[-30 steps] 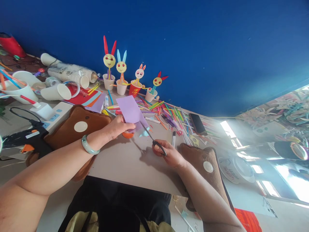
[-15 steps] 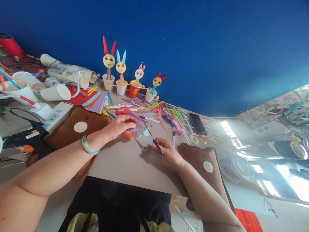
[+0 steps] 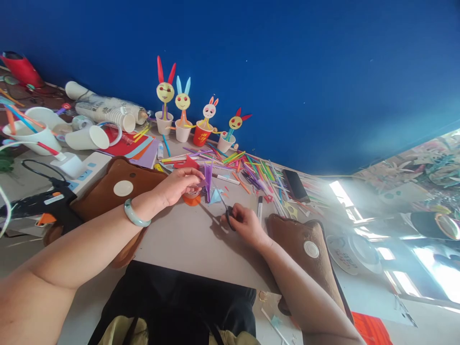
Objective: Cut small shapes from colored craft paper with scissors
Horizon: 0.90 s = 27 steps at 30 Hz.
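Between the fingertips of my left hand (image 3: pixel 181 186) is a small dark purple paper piece (image 3: pixel 202 183). A round item with an orange base (image 3: pixel 191 200) lies under those fingers. Folded purple paper (image 3: pixel 208 181) stands just right of them, apart from the hand. My right hand (image 3: pixel 244 221) is closed on the black handles of the scissors (image 3: pixel 229 216), whose blades point up and left, toward light blue paper scraps (image 3: pixel 217 195). A capped marker (image 3: pixel 259 209) lies beyond the right hand.
Four rabbit-faced figures in cups, one in a red cup (image 3: pixel 201 135), line the blue wall (image 3: pixel 287 72). Coloured sticks (image 3: pixel 251 172) and a phone (image 3: pixel 294 186) lie behind the hands. Brown cushions (image 3: pixel 124 172) flank the work area; a glue gun (image 3: pixel 53 206) is at the left.
The purple paper has come away from my left hand and now stands beside it. The scissors have swung to a steeper angle, and my right hand has shifted slightly left.
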Available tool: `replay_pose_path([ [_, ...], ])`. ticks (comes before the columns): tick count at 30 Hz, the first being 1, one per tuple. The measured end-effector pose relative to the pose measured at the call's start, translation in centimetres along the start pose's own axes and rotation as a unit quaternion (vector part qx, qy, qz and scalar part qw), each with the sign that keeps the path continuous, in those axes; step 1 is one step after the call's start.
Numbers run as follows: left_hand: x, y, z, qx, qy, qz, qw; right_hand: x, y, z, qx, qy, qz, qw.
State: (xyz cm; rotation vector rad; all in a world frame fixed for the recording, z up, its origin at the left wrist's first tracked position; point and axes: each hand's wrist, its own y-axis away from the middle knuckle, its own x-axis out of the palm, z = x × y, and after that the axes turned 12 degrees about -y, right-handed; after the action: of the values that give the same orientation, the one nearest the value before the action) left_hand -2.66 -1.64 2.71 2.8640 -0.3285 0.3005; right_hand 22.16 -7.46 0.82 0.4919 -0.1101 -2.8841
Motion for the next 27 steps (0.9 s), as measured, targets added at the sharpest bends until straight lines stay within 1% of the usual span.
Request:
replay_pose_path([
  [3, 0.2, 0.0, 0.0, 0.008, -0.031, -0.023, 0.999, -0.2, 0.1, 0.6, -0.062, 0.013, -0.102, 0.993],
  [5, 0.3, 0.1, -0.1, -0.002, -0.046, -0.029, 0.999, -0.3, 0.1, 1.0, -0.082, 0.029, -0.138, 0.987],
  [7, 0.4, 0.1, -0.2, -0.016, -0.057, -0.022, 0.998, -0.3, -0.2, 1.4, -0.075, 0.046, -0.133, 0.987],
  [10, 0.5, 0.1, -0.1, -0.025, -0.07, -0.01, 0.997, 0.3, -1.7, 2.0, -0.06, 0.062, -0.092, 0.992],
  [13, 0.5, -0.1, 0.1, -0.026, -0.069, 0.002, 0.997, 1.6, -4.1, 2.3, -0.1, 0.067, -0.081, 0.989],
  [16, 0.4, -0.4, 0.2, -0.025, -0.044, 0.024, 0.998, 3.1, -6.7, 2.4, -0.135, 0.085, -0.086, 0.983],
  [19, 0.3, -0.6, 0.3, -0.025, -0.028, 0.045, 0.998, 4.2, -8.6, 2.5, -0.134, 0.127, -0.116, 0.976],
  [21, 0.3, -0.7, 0.3, -0.018, -0.01, 0.048, 0.999, 4.4, -9.7, 2.9, -0.134, 0.137, -0.145, 0.971],
  [23, 0.4, -0.7, 0.3, -0.01, -0.002, 0.037, 0.999, 4.4, -10.7, 3.9, -0.143, 0.134, -0.184, 0.963],
  [25, 0.5, -0.7, 0.3, -0.007, 0.003, 0.033, 0.999, 4.7, -12.0, 5.7, -0.162, 0.134, -0.214, 0.954],
  [27, 0.6, -0.6, 0.3, -0.007, 0.003, 0.038, 0.999, 5.6, -13.4, 8.1, -0.202, 0.138, -0.196, 0.95],
])
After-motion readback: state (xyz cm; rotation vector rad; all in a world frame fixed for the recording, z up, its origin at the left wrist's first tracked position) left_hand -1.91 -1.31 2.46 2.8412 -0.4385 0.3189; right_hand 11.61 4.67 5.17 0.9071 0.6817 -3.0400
